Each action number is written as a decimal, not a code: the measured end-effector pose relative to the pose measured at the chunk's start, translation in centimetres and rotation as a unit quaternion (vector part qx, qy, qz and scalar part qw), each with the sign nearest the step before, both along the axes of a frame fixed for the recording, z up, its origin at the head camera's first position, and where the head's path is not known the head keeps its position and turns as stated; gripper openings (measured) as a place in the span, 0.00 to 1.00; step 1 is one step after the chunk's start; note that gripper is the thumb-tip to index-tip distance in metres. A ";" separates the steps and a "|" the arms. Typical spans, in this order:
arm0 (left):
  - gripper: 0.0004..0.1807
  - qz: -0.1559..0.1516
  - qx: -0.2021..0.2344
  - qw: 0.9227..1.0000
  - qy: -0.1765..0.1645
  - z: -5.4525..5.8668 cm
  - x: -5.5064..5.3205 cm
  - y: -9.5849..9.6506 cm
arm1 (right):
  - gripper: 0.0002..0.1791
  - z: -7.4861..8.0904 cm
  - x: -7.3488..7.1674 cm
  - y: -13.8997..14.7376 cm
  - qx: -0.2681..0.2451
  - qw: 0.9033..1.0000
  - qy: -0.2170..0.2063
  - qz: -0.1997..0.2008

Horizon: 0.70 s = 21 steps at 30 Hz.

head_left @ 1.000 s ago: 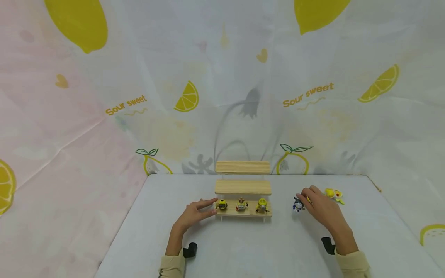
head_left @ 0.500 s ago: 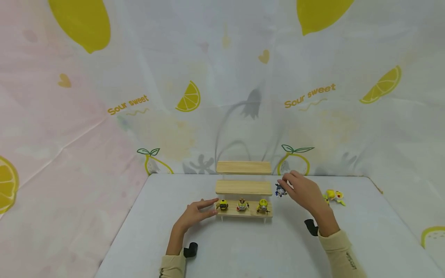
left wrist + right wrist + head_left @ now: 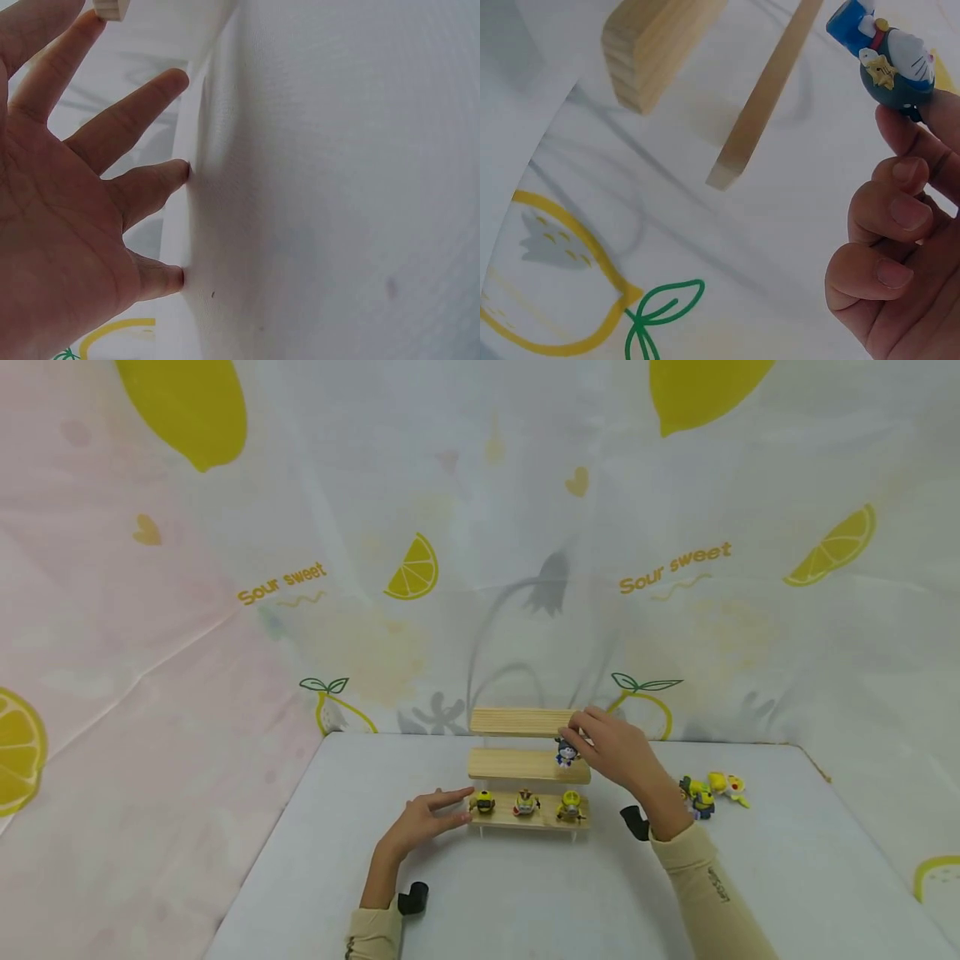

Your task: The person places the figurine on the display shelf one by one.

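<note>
My right hand (image 3: 618, 756) pinches a small figurine (image 3: 566, 753) between thumb and index finger, over the right end of the middle tier (image 3: 510, 765) of a wooden display stand. Seen from the right wrist, this figurine (image 3: 892, 64) has a dark blue-green head, a white face, a gold star and a blue body. The other fingers of that hand are curled. At the stand's left end, my left hand (image 3: 420, 823) is spread, its index finger touching the wood (image 3: 112, 7) in the left wrist view. Three yellow figurines (image 3: 526, 803) stand on the bottom tier (image 3: 506, 818).
On the table's right side lie several more figurines (image 3: 701, 800), with a yellow and white one (image 3: 729, 786) beside them. The stand's top tier (image 3: 517, 721) is bare wood. Behind the table hangs a lemon-print cloth (image 3: 510, 527).
My right hand has lifted the blue and white figurine off the table's right side and carried it left to the middle tier. The left hand has stayed at the stand.
</note>
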State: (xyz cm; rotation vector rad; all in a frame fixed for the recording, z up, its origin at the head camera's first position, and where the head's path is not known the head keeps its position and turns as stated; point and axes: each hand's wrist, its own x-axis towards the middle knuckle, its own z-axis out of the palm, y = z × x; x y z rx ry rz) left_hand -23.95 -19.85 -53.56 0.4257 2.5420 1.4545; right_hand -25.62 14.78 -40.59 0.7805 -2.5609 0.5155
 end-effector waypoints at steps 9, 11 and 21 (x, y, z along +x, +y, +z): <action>0.26 -0.003 0.002 1.000 -0.003 0.2 0.2 0.1 | 0.09 1.0 -1.4 -2.9 0.004 0.999 0.000 0.031; 0.26 -0.004 0.001 1.000 -0.004 0.3 0.2 0.1 | 0.09 1.0 -1.8 -3.5 0.007 0.999 -0.006 0.037; 0.26 0.004 -0.010 1.000 -0.007 0.1 0.0 0.1 | 0.11 1.0 -3.3 -6.8 0.025 0.997 -0.044 0.053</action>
